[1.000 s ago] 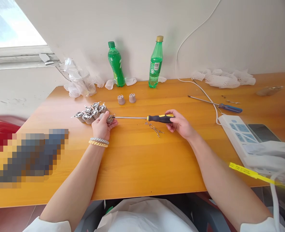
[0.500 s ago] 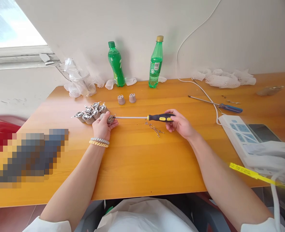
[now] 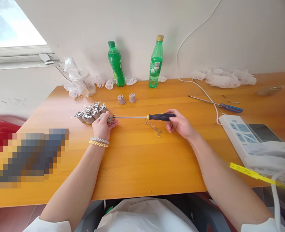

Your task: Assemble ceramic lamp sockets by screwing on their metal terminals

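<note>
While the wooden surface (image 3: 144, 174) carried the parts, a black-and-yellow screwdriver (image 3: 159, 117) ran crosswise above it, handle gripped by the right hand's (image 3: 181, 124) fingers. Cluster of capped cylinders (image 3: 88, 119) stood at left. Just beside it, the left hand's (image 3: 101, 128) fingers clasped one grey-brown cylinder (image 3: 110, 119), screwdriver tip at its metal end. Thin metal pieces (image 3: 156, 129) lay near the handle.

Your view was bright
A window (image 3: 10, 24) glared upper left; faint shadows marked the wall (image 3: 137, 29); pixelation lay lower left, blur far right.
</note>
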`<act>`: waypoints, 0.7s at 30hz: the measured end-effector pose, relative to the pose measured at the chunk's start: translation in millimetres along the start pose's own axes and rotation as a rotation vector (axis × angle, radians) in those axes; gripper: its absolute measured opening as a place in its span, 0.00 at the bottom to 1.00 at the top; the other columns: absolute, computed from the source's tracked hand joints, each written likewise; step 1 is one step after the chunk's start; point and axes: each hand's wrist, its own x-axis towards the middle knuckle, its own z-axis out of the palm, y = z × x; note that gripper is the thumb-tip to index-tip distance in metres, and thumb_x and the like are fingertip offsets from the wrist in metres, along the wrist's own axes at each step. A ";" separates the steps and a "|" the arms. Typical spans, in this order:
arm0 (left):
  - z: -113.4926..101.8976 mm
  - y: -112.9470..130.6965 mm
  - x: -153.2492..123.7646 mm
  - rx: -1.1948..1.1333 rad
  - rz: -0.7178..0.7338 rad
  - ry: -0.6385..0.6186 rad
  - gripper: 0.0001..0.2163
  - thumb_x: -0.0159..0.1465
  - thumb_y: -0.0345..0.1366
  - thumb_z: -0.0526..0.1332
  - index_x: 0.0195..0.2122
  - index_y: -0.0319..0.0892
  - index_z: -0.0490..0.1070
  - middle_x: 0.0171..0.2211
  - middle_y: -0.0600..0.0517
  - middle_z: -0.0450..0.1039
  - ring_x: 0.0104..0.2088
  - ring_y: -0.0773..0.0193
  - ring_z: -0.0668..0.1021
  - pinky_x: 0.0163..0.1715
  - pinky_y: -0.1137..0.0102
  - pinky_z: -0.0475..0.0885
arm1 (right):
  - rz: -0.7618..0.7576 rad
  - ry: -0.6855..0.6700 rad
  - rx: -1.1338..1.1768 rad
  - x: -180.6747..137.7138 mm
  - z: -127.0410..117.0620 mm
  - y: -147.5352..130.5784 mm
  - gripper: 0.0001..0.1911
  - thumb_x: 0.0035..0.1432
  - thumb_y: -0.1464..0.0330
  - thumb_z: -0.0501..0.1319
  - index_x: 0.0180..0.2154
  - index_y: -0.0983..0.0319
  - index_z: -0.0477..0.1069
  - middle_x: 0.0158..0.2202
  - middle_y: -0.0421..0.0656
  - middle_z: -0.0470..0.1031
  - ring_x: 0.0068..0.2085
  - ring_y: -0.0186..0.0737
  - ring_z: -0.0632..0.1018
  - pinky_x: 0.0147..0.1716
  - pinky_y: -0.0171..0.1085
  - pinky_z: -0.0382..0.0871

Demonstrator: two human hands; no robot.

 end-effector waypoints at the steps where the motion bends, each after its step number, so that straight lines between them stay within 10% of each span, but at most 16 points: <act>1: -0.2 -0.1 0.3 -0.004 0.000 0.000 0.13 0.49 0.40 0.68 0.26 0.38 0.66 0.23 0.53 0.69 0.23 0.66 0.76 0.27 0.66 0.77 | -0.003 0.007 -0.020 -0.3 0.5 -0.3 0.17 0.56 0.54 0.57 0.42 0.57 0.58 0.17 0.34 0.69 0.18 0.36 0.69 0.18 0.33 0.57; 7: 0.1 -0.4 0.6 -0.012 -0.001 0.002 0.14 0.49 0.40 0.69 0.26 0.38 0.66 0.23 0.53 0.69 0.23 0.65 0.76 0.27 0.66 0.77 | 0.020 0.171 -0.350 1.6 2.5 1.8 0.25 0.59 0.45 0.48 0.26 0.60 0.61 0.10 0.38 0.62 0.13 0.33 0.65 0.16 0.34 0.54; 14: 1.8 0.8 -1.4 0.000 -0.019 0.022 0.13 0.49 0.40 0.68 0.26 0.37 0.67 0.23 0.53 0.70 0.23 0.66 0.76 0.27 0.66 0.77 | 0.014 0.008 -0.002 -1.3 2.5 -2.6 0.18 0.56 0.53 0.57 0.42 0.56 0.57 0.18 0.35 0.70 0.18 0.36 0.70 0.19 0.33 0.57; 21: 0.9 0.4 -0.8 -0.012 -0.005 0.013 0.14 0.49 0.41 0.68 0.25 0.38 0.65 0.23 0.53 0.70 0.22 0.66 0.76 0.27 0.67 0.77 | 0.042 0.132 -0.339 1.6 -0.1 4.2 0.27 0.58 0.44 0.48 0.29 0.60 0.63 0.11 0.37 0.63 0.13 0.34 0.66 0.16 0.34 0.56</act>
